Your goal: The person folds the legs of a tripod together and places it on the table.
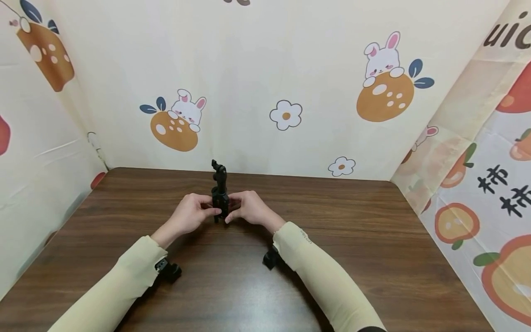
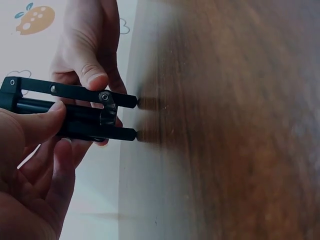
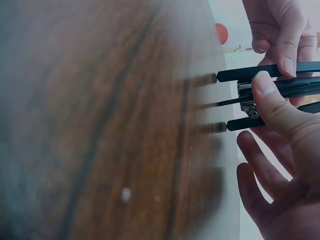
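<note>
A small black tripod point(image 1: 220, 198) stands upright near the back of the wooden table, its legs folded close to the centre column and its jointed head on top. From the left side, my left hand point(image 1: 188, 214) grips it, the thumb lying across its front. My right hand point(image 1: 251, 210) holds it from the other side, low down, with its thumb near the foot end. In the left wrist view the tripod legs point(image 2: 117, 132) point at the tabletop, and a metal hinge shows between them. The right wrist view shows my right thumb point(image 3: 270, 92) pressed on the tripod's lower part.
Brown wood tabletop point(image 1: 232, 286) spreads around and in front of the hands. A pale curtain point(image 1: 249, 60) printed with rabbits and fruit hangs right behind the back edge, with more printed cloth point(image 1: 456, 230) at the sides. Black wrist cameras point(image 1: 168, 270) sit under both sleeves.
</note>
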Demonstrator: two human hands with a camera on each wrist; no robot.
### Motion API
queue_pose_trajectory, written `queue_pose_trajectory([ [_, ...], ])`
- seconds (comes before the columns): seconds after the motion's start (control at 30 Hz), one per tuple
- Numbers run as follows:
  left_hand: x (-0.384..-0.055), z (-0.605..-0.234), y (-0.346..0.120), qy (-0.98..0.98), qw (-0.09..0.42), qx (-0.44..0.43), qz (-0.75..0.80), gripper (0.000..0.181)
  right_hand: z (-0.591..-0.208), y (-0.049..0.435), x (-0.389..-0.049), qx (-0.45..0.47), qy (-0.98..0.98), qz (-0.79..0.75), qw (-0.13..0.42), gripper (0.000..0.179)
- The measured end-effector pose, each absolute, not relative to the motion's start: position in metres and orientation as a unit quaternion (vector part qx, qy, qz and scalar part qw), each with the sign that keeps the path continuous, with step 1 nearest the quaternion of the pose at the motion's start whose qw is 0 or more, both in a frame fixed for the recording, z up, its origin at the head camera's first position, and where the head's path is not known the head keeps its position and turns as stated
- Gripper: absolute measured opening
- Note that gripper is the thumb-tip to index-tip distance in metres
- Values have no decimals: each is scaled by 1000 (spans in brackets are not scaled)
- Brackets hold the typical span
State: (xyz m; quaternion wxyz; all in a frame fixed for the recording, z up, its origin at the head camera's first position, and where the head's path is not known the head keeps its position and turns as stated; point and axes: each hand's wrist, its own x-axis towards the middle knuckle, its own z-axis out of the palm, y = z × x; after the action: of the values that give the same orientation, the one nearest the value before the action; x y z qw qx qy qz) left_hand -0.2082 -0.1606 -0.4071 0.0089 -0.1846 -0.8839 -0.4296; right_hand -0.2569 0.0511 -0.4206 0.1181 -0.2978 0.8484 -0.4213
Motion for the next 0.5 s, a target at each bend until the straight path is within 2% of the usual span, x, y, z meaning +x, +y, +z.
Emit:
queue_pose_trajectory([
  [0.33,-210,-406,-161,-878,-8,-186,-442,13,-420,56,-255,-288,851,-420,129,47],
  [0.5,-211,-405,-163,-879,-4,-176,-442,13,-419,57,-254,-291,856,-412,114,32],
])
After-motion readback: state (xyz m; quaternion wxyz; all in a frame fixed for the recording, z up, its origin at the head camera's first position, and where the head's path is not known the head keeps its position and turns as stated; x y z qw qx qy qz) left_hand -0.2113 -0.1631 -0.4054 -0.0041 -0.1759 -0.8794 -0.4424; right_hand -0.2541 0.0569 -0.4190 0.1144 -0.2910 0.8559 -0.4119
